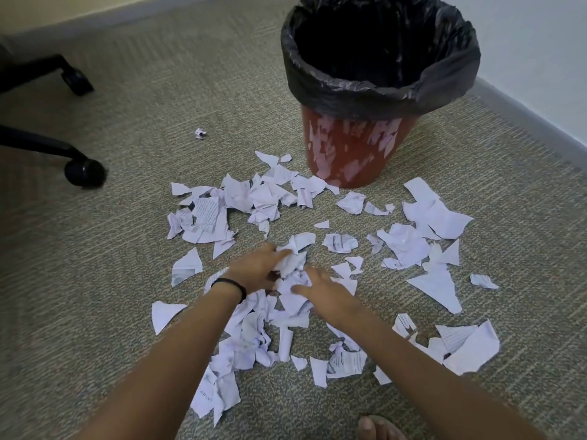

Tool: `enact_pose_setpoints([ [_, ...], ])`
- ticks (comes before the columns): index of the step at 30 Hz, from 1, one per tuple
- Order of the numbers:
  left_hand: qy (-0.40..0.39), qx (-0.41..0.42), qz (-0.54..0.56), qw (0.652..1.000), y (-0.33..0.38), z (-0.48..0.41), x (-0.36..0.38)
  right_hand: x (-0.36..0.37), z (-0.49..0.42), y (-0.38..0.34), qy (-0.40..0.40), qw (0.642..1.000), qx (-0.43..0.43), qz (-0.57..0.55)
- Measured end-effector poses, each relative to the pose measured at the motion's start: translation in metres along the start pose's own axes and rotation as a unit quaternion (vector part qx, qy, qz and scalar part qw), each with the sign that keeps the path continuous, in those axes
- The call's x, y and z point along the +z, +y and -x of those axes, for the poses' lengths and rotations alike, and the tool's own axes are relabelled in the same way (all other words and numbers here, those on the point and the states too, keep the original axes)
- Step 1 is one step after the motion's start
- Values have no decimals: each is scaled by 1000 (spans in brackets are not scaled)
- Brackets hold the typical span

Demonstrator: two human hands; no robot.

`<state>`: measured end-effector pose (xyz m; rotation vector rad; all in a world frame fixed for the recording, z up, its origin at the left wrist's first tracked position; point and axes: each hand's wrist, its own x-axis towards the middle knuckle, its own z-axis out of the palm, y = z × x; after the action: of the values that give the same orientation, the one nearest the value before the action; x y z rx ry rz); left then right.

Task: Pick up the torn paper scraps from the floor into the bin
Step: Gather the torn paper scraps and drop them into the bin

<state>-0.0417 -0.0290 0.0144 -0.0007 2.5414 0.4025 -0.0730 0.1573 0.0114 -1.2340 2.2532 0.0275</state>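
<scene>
Torn white paper scraps (425,217) lie scattered over the carpet in front of a red bin (349,154) lined with a black bag (381,87). My left hand (257,265), with a black band on the wrist, curls its fingers round a crumpled wad of scraps (292,260) in the middle of the pile. My right hand (327,293) lies just to the right of it, fingers spread over more scraps and touching them. The bin stands upright beyond both hands, its inside dark.
Two black chair legs with casters (84,173) reach in from the left. A wall and grey skirting (524,119) run behind the bin at the right. A bare foot (378,428) shows at the bottom edge. One stray scrap (200,133) lies left of the bin.
</scene>
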Motion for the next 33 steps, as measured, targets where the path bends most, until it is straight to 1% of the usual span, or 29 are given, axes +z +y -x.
enact_pose_setpoints([
  [4,30,8,-35,999,9,-8,0,0,-2,3,23,999,-3,39],
  [6,30,-1,-54,998,12,-10,1,0,-3,10,38,999,-3,32],
  [8,46,-5,-89,995,15,-11,2,-2,-6,17,37,999,10,12],
  [10,70,-13,-108,992,18,-12,2,-10,-7,25,14,999,23,-33],
  [11,89,-21,-96,991,20,-12,-1,-17,-6,30,8,997,24,-70],
  [13,153,-46,-14,987,22,-11,-13,-40,1,39,8,985,28,-171],
  [14,198,-58,49,977,23,-11,-23,-58,8,43,20,974,34,-225],
  [15,246,-67,121,959,25,-9,-34,-78,16,46,49,960,39,-274],
  [16,289,-67,199,934,29,-8,-48,-99,24,49,88,946,41,-310],
  [18,358,-31,333,872,42,-5,-79,-139,38,55,178,913,35,-366],
  [20,403,14,406,820,59,-4,-114,-175,47,63,261,865,27,-428],
  [23,441,82,479,754,88,-4,-165,-216,53,71,373,774,23,-511],
  [25,461,112,513,716,107,-4,-193,-234,52,75,419,715,4,-560],
  [26,464,119,525,704,114,-5,-205,-243,51,77,429,696,-3,-576],
  [28,448,122,551,694,123,-9,-224,-260,49,80,438,677,-3,-592],
  [31,396,116,589,695,125,-13,-241,-274,41,86,447,662,14,-602],
  [33,371,107,602,699,123,-14,-244,-278,35,92,454,643,35,-615],
])
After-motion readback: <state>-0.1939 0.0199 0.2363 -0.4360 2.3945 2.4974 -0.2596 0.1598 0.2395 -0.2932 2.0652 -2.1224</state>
